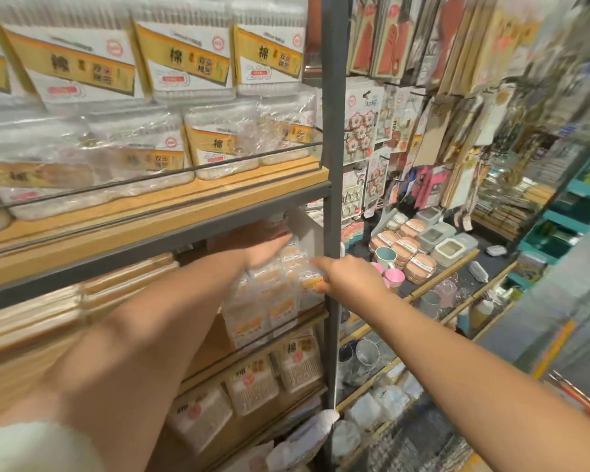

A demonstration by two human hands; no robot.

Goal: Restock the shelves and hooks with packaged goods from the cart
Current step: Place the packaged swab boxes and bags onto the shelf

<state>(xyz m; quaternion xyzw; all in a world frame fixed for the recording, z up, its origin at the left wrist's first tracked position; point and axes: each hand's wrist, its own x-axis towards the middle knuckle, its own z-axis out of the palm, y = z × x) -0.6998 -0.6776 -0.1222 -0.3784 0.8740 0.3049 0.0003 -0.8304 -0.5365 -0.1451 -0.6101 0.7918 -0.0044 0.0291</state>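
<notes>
A tall shelf unit (157, 229) fills the left of the scene, its upper wooden tiers lined with cotton-swab packs (188, 59). Right of the grey upright post (332, 165) hang carded goods on hooks (365, 131), with lidded containers (440, 240) below. On the middle tier stands a row of small packets (276, 301), apparently being straightened. The left hand (263, 247) lies flat and released on the far packets; the right hand (351, 277) pinches a near packet's edge. Next, probably, pressing them flush. No cart shows.
</notes>
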